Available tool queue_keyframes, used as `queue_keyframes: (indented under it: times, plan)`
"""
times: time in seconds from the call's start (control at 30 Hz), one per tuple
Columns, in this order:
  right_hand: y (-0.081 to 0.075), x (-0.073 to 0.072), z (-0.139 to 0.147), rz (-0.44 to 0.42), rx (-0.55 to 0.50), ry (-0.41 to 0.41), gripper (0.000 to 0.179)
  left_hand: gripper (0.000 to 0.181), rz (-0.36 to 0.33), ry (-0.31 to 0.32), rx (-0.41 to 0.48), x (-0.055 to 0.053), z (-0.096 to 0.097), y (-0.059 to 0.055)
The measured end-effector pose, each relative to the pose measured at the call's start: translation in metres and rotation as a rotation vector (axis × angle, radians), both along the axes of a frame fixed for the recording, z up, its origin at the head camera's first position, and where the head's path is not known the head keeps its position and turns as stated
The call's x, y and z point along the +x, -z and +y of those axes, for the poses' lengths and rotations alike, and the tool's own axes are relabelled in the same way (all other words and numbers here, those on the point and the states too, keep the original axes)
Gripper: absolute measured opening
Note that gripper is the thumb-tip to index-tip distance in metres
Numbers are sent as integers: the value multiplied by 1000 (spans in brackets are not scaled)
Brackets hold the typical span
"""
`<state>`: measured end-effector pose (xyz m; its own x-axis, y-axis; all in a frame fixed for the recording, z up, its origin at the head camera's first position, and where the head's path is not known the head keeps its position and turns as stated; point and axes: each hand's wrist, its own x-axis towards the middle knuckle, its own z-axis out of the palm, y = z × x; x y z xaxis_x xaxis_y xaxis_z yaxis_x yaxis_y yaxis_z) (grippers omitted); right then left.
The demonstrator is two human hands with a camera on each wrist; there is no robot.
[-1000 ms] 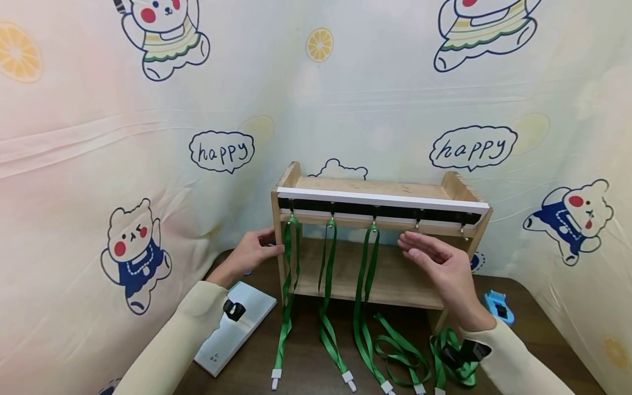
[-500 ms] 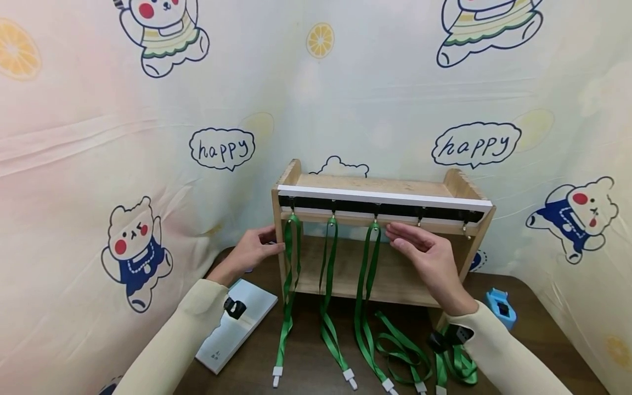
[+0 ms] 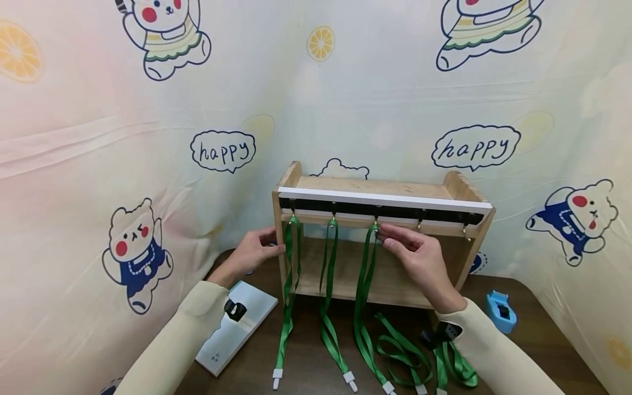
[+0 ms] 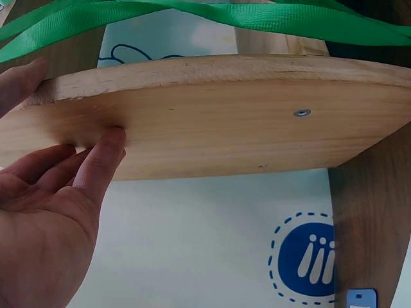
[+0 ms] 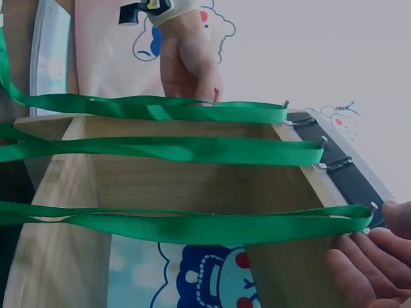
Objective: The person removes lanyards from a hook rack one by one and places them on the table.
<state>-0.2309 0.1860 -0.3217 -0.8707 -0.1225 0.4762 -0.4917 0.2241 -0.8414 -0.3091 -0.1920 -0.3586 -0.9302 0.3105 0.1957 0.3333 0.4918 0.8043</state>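
Note:
My left hand [image 3: 249, 252] holds the left side panel of a wooden shelf [image 4: 212, 135], with the thumb at its front edge and the fingers against its outer face. Three green lanyards hang by their loops from hooks under a black-and-white strip [image 3: 355, 208] on the shelf front: a left one [image 3: 288, 285], a middle one [image 3: 326, 285] and a right one [image 3: 364, 285]. My right hand [image 3: 419, 260] has its fingertips right at the top loop of the right lanyard, beside its hook [image 5: 374, 206]; the fingers are nearly straight and the thumb stands apart.
Two more green lanyards, one loosely coiled [image 3: 402, 348] and one bunched [image 3: 459, 367], lie on the dark table [image 3: 311, 351] by my right sleeve. A pale book [image 3: 242, 323] lies left, a blue gadget [image 3: 501, 312] right. Patterned cloth [image 3: 370, 99] hangs behind.
My right hand has moved left from near the fourth hook to the loop of the third lanyard, whose strands have drawn closer together. My left hand has stayed on the shelf side.

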Motion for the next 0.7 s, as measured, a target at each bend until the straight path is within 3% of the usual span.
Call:
queue_keyframes:
  times: [0.5, 0.7]
  plan:
    - [7, -5, -13, -122, -103, -21, 42, 51, 3, 8, 23, -2, 0, 1]
    - [14, -6, -21, -104, -72, -17, 41, 50, 10, 8, 19, -2, -1, 4]
